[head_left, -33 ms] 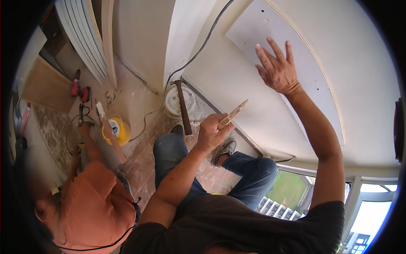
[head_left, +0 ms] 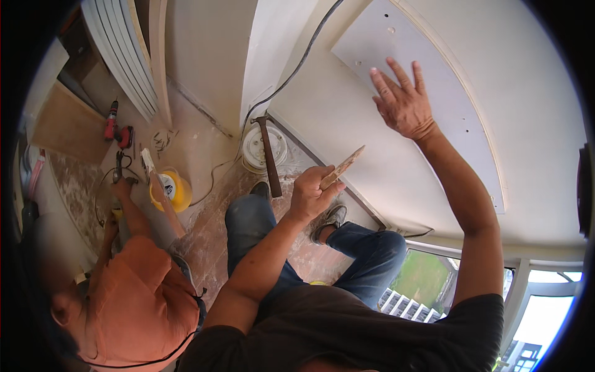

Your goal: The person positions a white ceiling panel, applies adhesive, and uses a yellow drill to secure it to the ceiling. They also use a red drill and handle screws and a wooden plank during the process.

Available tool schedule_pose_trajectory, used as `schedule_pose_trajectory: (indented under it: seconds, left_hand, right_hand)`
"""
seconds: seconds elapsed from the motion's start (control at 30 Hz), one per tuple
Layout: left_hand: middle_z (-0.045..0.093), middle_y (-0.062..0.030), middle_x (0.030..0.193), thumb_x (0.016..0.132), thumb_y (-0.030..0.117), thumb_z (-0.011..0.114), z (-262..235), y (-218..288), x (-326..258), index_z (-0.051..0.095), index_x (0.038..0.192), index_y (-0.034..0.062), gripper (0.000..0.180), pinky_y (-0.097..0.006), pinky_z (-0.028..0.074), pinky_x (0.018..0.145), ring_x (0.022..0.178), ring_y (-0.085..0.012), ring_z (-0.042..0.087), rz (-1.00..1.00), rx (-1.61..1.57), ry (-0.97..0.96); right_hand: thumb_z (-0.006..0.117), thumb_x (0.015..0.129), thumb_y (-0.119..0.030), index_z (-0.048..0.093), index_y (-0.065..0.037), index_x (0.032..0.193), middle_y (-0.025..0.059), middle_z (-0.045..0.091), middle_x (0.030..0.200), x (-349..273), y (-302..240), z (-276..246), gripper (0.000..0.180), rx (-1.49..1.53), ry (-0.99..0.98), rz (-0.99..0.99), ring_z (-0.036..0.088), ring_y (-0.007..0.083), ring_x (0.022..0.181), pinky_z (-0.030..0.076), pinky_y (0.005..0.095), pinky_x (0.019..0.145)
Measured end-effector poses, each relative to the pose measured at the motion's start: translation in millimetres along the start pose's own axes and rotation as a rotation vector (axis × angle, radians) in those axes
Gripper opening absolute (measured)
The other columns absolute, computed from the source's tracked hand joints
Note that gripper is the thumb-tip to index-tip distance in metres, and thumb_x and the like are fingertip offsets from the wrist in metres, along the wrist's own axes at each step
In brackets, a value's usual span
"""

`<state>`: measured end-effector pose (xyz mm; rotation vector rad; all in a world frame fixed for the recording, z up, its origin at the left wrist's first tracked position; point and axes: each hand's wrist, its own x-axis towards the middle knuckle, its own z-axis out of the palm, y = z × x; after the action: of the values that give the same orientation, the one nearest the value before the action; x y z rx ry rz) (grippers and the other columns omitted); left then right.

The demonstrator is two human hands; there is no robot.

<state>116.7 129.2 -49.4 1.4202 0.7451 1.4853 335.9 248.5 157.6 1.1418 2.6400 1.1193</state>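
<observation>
My left hand (head_left: 313, 195) is closed around a short, rough strip of wood (head_left: 346, 166) with a pale, stained surface and a pointed far end. That strip tilts up toward the wall, in front of my bent knees. My right hand (head_left: 406, 106) has its fingers spread over a smooth greyish-white board (head_left: 390, 46) with a curved edge and a few screw holes, set against the wall. Whether the fingertips touch the board I cannot tell. A hammer (head_left: 271, 164) with a brown handle leans on a white bucket (head_left: 249, 149) in the corner beyond my left hand.
To my left, a co-worker in an orange shirt (head_left: 139, 291) bends over tools. Near them are a yellow bucket (head_left: 181, 192), a wooden plank (head_left: 166, 204) and a red cordless drill (head_left: 111, 121). A black cable (head_left: 304, 57) hangs along the wall. Long white panels (head_left: 118, 56) stand far left.
My right hand has shifted slightly left and down across the board. My left hand and the wood strip have stayed nearly still.
</observation>
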Motion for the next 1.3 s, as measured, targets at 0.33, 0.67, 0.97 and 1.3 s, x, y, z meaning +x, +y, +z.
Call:
schedule_pose_trajectory:
  seconds: [0.33, 0.67, 0.97, 1.3]
  left_hand:
    - [0.073, -0.0091, 0.091, 0.087, 0.018, 0.083, -10, 2, 9, 0.074, 0.109, -0.0001, 0.03, -0.032, 0.055, 0.074, 0.083, -0.0156, 0.069, -0.288, 0.049, 0.289]
    - [0.073, -0.0042, 0.103, 0.09, 0.008, 0.079, 6, -8, 26, 0.073, 0.113, 0.0005, 0.025, -0.028, 0.053, 0.081, 0.09, -0.0131, 0.066, -0.73, -0.266, 0.422]
    - [0.074, -0.0108, 0.104, 0.085, 0.003, 0.076, 18, -75, 129, 0.071, 0.112, -0.003, 0.027, -0.036, 0.055, 0.083, 0.091, -0.0216, 0.068, -0.5, -0.292, 0.669]
    - [0.072, -0.0143, 0.114, 0.068, -0.012, 0.062, 10, -131, 96, 0.067, 0.117, -0.0067, 0.049, -0.035, 0.054, 0.091, 0.105, -0.0265, 0.068, -0.641, -0.392, -0.084]
  right_hand:
    - [0.064, 0.095, -0.005, 0.05, 0.002, 0.148, 0.0182, 0.063, 0.14, -54, -87, -10, 0.055, 0.526, 0.133, 0.488, 0.057, 0.0392, 0.132, 0.039, 0.0542, 0.115]
    - [0.064, 0.095, -0.005, 0.044, 0.004, 0.15, 0.0266, 0.059, 0.141, -271, -239, -35, 0.059, 0.574, -0.024, 0.943, 0.06, 0.0454, 0.125, 0.049, 0.0496, 0.106]
    - [0.064, 0.098, -0.015, 0.04, 0.002, 0.153, 0.0279, 0.055, 0.145, -275, -240, -20, 0.063, 0.674, 0.073, 1.06, 0.06, 0.0436, 0.127, 0.05, 0.0474, 0.106]
    - [0.065, 0.096, -0.013, 0.044, 0.005, 0.15, 0.0285, 0.064, 0.13, -284, -232, -22, 0.06, 0.731, 0.114, 1.234, 0.069, 0.0413, 0.11, 0.056, 0.0455, 0.094]
